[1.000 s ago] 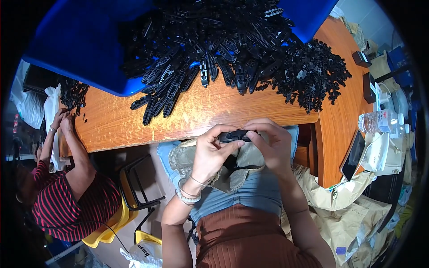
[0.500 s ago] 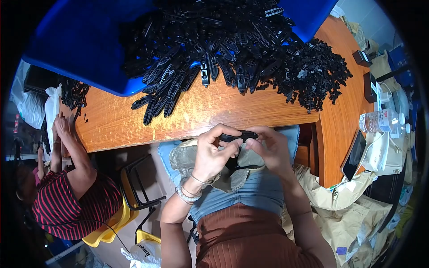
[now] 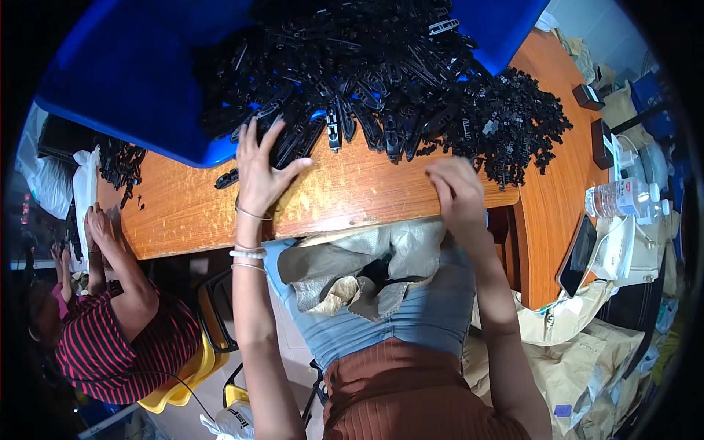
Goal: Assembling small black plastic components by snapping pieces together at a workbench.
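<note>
The wooden table (image 3: 352, 194) bore, I noted, long black parts (image 3: 345, 81) heaped at the blue bin (image 3: 117, 110)'s mouth, presumably for easy reach, the left hand (image 3: 257, 172) splayed over them, the right hand (image 3: 458, 192) curled near small black pieces (image 3: 517, 121) right of the bin, its grip indeterminable through blur.

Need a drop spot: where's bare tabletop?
Free: table between left hand and right hand; left, between blue bin and front edge; right, between small-parts heap and black boxes. Crowded: that heap, plus long-parts pile by left hand.
</note>
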A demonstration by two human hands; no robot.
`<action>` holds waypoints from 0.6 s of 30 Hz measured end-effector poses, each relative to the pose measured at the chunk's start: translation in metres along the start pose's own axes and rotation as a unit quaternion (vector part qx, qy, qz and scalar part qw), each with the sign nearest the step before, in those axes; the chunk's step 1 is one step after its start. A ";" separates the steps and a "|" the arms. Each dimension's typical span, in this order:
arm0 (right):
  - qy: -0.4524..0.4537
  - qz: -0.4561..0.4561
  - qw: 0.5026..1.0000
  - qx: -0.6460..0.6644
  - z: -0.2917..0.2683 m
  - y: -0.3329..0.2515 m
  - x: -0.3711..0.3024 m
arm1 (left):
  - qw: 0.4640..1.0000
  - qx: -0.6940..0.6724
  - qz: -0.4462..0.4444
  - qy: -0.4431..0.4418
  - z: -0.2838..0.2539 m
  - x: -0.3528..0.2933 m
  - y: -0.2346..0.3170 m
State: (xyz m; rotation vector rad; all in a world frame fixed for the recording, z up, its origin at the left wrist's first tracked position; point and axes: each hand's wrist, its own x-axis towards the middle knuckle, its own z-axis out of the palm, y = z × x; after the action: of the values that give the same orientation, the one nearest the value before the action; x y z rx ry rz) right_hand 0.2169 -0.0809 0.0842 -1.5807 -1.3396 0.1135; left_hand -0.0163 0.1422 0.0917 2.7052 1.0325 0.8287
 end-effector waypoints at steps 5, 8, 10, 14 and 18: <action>-0.011 -0.071 0.979 -0.190 0.012 0.020 0.025 | 1.000 0.011 0.004 -0.021 0.017 -0.006 0.044; -0.016 -0.074 0.980 -0.186 0.012 0.020 0.019 | 1.000 -0.009 0.019 -0.001 0.017 -0.012 0.062; 0.006 -0.070 0.984 -0.162 0.011 0.017 0.013 | 0.999 -0.009 0.029 0.015 0.018 -0.017 0.064; 0.056 0.073 0.995 -0.025 0.015 -0.006 -0.004 | 0.991 -0.012 0.098 0.091 0.015 -0.022 0.062; 0.057 0.163 0.959 0.225 0.018 -0.007 -0.016 | 0.986 -0.052 0.069 0.140 0.006 -0.020 0.079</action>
State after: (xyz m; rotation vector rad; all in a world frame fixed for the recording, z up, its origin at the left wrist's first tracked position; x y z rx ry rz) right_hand 0.1946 -0.0833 0.0723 -1.3765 -0.8757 0.4875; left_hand 0.0200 0.0696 0.1014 2.6469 0.8275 1.2799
